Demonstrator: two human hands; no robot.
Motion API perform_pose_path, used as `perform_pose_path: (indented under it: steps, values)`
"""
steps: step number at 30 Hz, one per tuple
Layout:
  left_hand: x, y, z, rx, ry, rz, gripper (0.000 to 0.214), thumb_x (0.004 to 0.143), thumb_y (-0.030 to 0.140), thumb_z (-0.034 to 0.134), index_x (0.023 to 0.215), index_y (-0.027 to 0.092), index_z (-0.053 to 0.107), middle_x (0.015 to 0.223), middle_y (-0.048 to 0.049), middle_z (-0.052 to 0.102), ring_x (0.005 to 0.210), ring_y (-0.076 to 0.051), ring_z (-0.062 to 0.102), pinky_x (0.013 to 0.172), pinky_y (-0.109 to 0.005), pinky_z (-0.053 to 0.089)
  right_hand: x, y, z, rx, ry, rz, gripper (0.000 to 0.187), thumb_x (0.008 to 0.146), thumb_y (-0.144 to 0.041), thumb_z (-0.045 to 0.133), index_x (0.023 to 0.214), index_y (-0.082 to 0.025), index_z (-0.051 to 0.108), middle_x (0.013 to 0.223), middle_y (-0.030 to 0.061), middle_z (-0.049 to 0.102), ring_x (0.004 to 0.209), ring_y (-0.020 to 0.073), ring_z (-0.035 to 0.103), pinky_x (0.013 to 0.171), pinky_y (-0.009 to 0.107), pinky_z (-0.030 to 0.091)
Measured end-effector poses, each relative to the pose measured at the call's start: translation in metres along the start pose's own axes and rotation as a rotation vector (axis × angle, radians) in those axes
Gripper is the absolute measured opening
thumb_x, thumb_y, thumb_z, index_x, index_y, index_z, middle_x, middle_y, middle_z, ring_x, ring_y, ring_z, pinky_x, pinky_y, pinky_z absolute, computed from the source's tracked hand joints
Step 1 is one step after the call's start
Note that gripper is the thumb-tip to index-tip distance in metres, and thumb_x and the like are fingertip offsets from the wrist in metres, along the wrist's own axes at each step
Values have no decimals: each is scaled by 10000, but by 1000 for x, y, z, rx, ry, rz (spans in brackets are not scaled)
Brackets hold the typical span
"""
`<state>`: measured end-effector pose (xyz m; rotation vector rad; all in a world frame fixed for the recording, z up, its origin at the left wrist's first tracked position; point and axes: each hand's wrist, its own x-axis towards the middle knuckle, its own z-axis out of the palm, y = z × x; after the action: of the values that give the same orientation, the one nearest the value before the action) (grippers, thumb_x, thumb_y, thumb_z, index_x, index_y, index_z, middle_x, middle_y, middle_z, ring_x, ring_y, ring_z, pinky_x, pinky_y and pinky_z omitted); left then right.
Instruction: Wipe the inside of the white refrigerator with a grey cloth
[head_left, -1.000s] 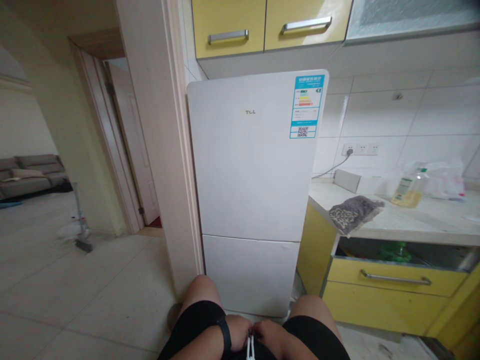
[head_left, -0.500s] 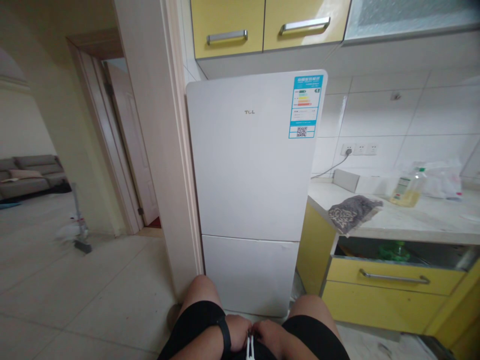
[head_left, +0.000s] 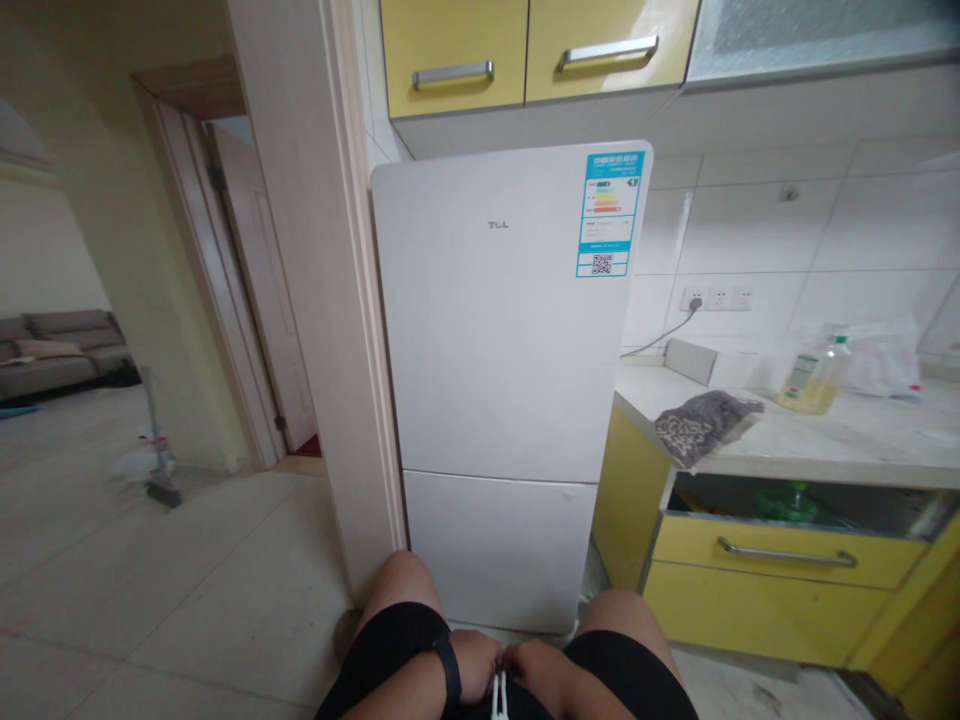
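My left hand (head_left: 480, 664) and my right hand (head_left: 534, 668) meet low in the middle, between my thighs. Both are closed, with the fingers curled in and their tips nearly touching. A white doubled cord (head_left: 499, 697) shows just below the fingertips. Whatever the fingers grip is small and hidden, so I cannot tell whether they hold the cord. A black band (head_left: 448, 672) circles my left wrist. Straight ahead stands a white fridge (head_left: 495, 340) with both doors closed; neither hand touches it.
To the right, a counter (head_left: 840, 440) bears a grey patterned cloth (head_left: 705, 425), a bottle of yellow liquid (head_left: 814, 380) and a plastic bag (head_left: 885, 355). Beneath it is a yellow drawer (head_left: 795, 550). A door frame (head_left: 322, 300) borders the fridge on the left; a broom (head_left: 161, 490) stands beyond.
The view has shifted very slightly. My hands stay together in the same place, and nothing else has visibly moved.
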<state>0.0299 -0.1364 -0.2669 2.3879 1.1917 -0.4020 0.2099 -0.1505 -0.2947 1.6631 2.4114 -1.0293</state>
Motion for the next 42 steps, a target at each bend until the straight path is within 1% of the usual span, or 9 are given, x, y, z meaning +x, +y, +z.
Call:
perform_pose_path:
  steps: [4,8,13,18,24,27,31,37,42]
  values:
    - [-1,1,-1,-6,4,-4,388,893,433,524,1132,255,772,1162,-131,781,1104,-365,731,893,-477,592,-2,-1,-2,-10,-3,-13,425,803,-306,533,1145,-232,774,1187,166,784,1162,353,721,935,422,555]
    - [0,0,-1,-9,-1,-8,379,888,444,528,1113,270,778,1154,-123,785,1099,-361,731,891,-482,589,-3,-2,-3,-15,-6,-22,431,817,-328,520,1155,-236,771,1200,163,781,1174,346,716,936,417,549]
    - [2,-1,1,-14,-5,-10,374,885,433,535,1134,286,772,1167,-116,783,1110,-361,728,905,-489,584,-3,-3,-4,-21,-12,-8,445,821,-353,528,1173,-216,763,1211,190,770,1174,374,712,934,441,552]
    - [2,-2,3,-20,-1,0,371,879,444,536,1108,283,780,1150,-118,787,1103,-366,732,891,-479,591,-5,-8,-7,-19,-25,5,417,816,-328,536,1147,-237,775,1187,162,785,1154,354,725,930,424,559]
    - [2,-2,3,-11,8,0,379,890,450,525,1129,283,766,1164,-113,783,1110,-357,730,904,-476,585,-8,-11,-9,-14,-22,-1,421,814,-316,529,1146,-236,776,1205,164,778,1174,352,715,937,424,554]
    - [2,-3,3,-11,5,5,382,891,448,520,1134,284,765,1164,-110,783,1103,-349,732,901,-469,584,-9,-11,-9,-17,-19,-2,434,805,-302,527,1157,-233,770,1200,167,779,1169,351,717,933,426,553]
    - [2,-2,3,-9,-5,1,386,893,443,512,1134,289,770,1155,-108,786,1085,-342,735,888,-463,584,-10,-10,-9,-20,-23,-6,431,818,-336,527,1162,-239,768,1208,161,778,1170,348,717,930,421,552]
    - [1,0,0,-6,-16,-4,380,892,432,514,1139,303,773,1150,-93,789,1080,-323,737,884,-438,583,-5,-7,-7,-36,-22,0,441,808,-302,521,1167,-230,766,1201,161,781,1168,340,719,923,408,552]
    - [0,1,-1,-7,-17,-4,371,880,426,534,1134,298,772,1170,-97,784,1111,-343,729,902,-454,580,-3,-5,-4,-44,-18,5,439,798,-299,532,1162,-235,769,1210,152,780,1183,336,712,944,408,548]
